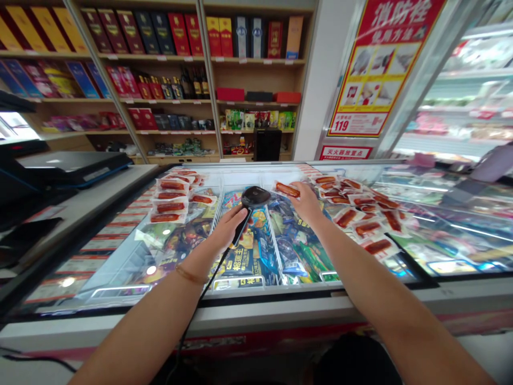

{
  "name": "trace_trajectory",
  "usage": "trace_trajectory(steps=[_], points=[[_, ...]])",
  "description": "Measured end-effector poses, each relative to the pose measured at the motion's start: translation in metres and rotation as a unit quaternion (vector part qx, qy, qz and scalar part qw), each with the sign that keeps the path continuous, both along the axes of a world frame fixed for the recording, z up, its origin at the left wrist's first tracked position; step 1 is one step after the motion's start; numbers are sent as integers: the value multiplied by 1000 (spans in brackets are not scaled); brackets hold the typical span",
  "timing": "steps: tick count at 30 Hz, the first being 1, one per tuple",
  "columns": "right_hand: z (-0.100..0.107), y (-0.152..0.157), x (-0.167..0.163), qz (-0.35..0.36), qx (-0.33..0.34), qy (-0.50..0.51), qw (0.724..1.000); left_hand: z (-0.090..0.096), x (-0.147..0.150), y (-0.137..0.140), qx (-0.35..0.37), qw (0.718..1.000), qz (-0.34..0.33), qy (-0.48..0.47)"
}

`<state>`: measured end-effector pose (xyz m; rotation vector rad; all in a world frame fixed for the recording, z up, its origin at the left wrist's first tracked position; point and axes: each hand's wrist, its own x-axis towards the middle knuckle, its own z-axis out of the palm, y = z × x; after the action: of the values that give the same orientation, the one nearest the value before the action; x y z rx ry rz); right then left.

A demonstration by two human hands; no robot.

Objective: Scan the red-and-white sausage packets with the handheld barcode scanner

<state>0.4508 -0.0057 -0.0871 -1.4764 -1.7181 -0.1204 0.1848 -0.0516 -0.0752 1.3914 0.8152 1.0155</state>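
Observation:
My left hand (231,227) is wrapped round the handle of a black barcode scanner (255,197), its cable trailing down toward me. In my right hand (306,200) is a vacuum-packed sausage (287,189), held up to the right of the scanner head and apart from it. Both hands are above the glass top of a chest freezer (280,291). Packed sausages (170,206) lie in a stacked row to the left on the glass. A looser heap of the same packs (366,229) spreads out to the right.
Under the glass, bagged frozen goods (240,262) sit between white wire dividers (274,248). A flat scale-like device (76,163) stands at the left. Shelves of boxes and bottles (160,56) line the back, and a lit display fridge (468,101) is at the right.

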Motion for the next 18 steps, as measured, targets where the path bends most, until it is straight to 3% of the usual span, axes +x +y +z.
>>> trace_trajectory(steps=[18], points=[[1, -1, -4, 15, 19, -6, 1000, 1, 0, -5, -4, 999, -26, -29]])
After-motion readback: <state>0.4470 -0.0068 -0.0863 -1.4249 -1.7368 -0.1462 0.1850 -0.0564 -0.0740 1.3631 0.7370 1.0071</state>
